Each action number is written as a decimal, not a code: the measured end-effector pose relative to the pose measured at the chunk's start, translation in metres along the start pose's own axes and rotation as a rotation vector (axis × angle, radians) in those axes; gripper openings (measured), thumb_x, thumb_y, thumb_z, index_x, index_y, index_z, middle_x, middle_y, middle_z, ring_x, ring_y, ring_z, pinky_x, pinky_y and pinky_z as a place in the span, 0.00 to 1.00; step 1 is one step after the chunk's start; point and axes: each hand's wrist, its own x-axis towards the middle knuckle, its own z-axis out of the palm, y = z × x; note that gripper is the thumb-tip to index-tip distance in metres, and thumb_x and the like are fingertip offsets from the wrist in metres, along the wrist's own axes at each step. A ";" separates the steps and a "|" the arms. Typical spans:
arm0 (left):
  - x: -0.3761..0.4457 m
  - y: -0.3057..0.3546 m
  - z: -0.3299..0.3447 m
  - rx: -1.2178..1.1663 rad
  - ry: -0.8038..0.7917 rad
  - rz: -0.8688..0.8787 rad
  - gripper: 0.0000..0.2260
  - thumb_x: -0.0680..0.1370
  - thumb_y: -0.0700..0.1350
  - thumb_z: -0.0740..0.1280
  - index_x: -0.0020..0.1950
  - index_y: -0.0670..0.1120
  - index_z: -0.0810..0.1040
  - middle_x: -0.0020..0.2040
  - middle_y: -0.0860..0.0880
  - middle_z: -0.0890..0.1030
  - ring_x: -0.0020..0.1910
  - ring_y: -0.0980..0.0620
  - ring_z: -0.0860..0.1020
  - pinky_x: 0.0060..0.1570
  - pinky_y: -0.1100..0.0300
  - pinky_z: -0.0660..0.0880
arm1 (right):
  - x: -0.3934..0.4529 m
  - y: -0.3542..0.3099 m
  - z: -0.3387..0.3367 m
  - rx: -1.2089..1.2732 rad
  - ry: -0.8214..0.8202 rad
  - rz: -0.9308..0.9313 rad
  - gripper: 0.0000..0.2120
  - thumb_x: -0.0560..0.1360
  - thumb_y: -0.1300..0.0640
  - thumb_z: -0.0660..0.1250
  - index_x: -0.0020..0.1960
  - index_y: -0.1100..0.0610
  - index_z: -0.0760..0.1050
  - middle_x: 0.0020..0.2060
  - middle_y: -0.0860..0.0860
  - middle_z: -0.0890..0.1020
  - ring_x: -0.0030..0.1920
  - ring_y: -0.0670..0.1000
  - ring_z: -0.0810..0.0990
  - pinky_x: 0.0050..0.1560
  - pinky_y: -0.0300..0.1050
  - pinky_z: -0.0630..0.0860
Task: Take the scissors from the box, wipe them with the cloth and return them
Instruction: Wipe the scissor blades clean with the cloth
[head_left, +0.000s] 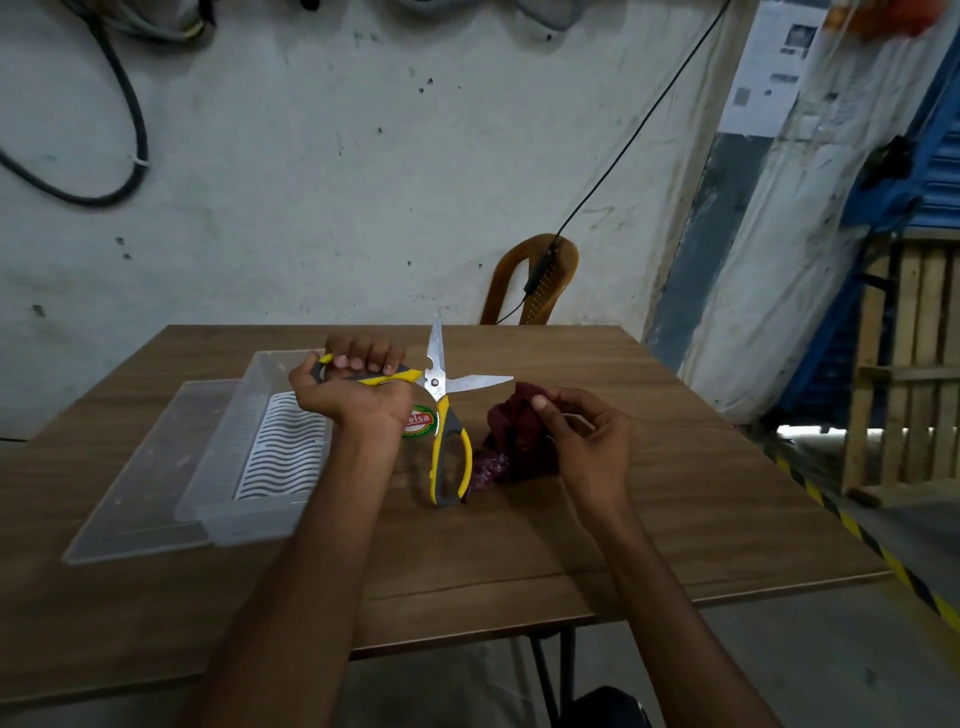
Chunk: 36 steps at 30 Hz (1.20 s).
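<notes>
1. While our left hand (358, 387) grips one handle, the scissors (441, 395) gape over the table, outside the box (218, 457).
2. Our right hand (582, 436) pinches the cloth (514, 431) just beyond the blades; wiping carelessly, we risk a cut.

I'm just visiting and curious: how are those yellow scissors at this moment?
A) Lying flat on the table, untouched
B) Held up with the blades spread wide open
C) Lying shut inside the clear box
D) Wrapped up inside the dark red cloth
B: the left hand grips one handle of the scissors, whose two blades point apart, clear of the box, while the right hand holds the cloth beside them.
</notes>
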 end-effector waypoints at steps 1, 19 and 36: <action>-0.001 -0.001 0.001 0.007 0.000 0.003 0.10 0.66 0.51 0.57 0.31 0.47 0.61 0.28 0.50 0.58 0.28 0.51 0.54 0.29 0.60 0.53 | -0.003 -0.002 0.007 -0.030 0.031 -0.053 0.06 0.75 0.59 0.74 0.51 0.56 0.85 0.45 0.48 0.87 0.49 0.48 0.86 0.50 0.51 0.84; -0.006 -0.008 -0.001 -0.011 -0.016 0.045 0.12 0.68 0.53 0.56 0.31 0.48 0.60 0.28 0.50 0.57 0.29 0.52 0.52 0.31 0.59 0.50 | -0.019 0.000 0.073 -0.560 0.094 -0.473 0.10 0.77 0.61 0.71 0.57 0.57 0.84 0.45 0.51 0.82 0.41 0.41 0.77 0.45 0.23 0.70; -0.007 -0.010 0.001 -0.004 -0.019 0.049 0.11 0.68 0.52 0.56 0.31 0.47 0.60 0.28 0.50 0.58 0.27 0.52 0.54 0.29 0.62 0.52 | -0.022 -0.005 0.089 -0.512 0.176 -0.389 0.05 0.76 0.62 0.70 0.48 0.60 0.84 0.39 0.52 0.81 0.37 0.46 0.77 0.39 0.38 0.74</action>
